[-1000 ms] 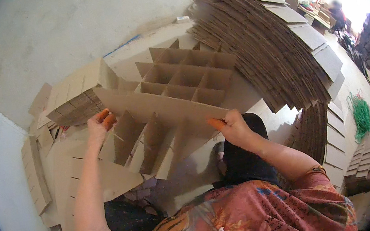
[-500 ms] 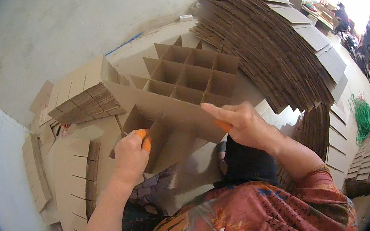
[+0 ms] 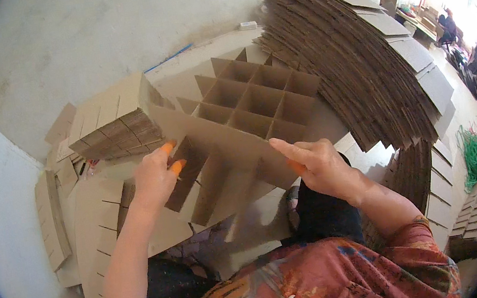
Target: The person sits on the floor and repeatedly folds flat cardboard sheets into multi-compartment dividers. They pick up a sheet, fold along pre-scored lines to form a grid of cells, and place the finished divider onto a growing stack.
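Note:
Across the middle stands a long brown cardboard divider strip (image 3: pixel 212 129), with shorter cross pieces (image 3: pixel 207 186) standing out from its near side. My right hand (image 3: pixel 322 168) grips the strip toward its right end, index finger laid along the top edge and an orange-covered finger on the near face. Beside the cross pieces, my left hand (image 3: pixel 155 178) has its orange-covered fingers apart, with nothing seen between them. Just beyond the strip sits an assembled cardboard grid (image 3: pixel 252 96) of open square cells.
A block of slotted cardboard sheets (image 3: pixel 110 114) stands at the left, with more slotted strips (image 3: pixel 97 228) nearer me. A tall, leaning cardboard stack (image 3: pixel 347 56) fills the right. Green twine (image 3: pixel 473 157) lies farther right. A person (image 3: pixel 447 28) sits far off.
My left hand has let go of a cross piece and moved slightly up and left, its fingers spreading. The right hand keeps its grip on the strip.

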Demonstrator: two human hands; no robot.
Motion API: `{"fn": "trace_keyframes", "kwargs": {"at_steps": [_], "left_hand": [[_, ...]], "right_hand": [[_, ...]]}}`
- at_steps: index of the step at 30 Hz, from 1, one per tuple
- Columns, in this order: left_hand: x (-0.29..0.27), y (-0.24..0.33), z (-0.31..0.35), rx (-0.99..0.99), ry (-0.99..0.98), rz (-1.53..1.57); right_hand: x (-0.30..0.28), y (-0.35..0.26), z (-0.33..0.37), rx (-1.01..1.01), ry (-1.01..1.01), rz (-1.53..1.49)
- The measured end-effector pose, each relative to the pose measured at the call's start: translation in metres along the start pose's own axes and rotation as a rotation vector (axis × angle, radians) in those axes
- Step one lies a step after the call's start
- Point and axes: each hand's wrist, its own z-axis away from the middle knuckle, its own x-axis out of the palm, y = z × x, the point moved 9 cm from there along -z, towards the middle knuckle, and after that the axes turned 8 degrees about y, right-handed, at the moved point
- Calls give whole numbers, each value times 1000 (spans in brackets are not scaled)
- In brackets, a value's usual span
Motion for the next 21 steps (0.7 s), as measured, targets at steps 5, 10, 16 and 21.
{"fn": "trace_keyframes", "kwargs": {"at_steps": [5, 10, 16, 21], "left_hand": [[18, 4, -14, 90, -126, -139], [13, -15, -26, -140, -152, 168], [-27, -92, -57, -3, 310, -186], [-3, -139, -96, 47, 343, -417]], "right_hand": [[15, 6, 6, 13, -97, 24], [31, 25, 10, 9, -60, 87], [47, 40, 12, -1, -89, 160], [40, 52, 3, 22, 4, 81]]}}
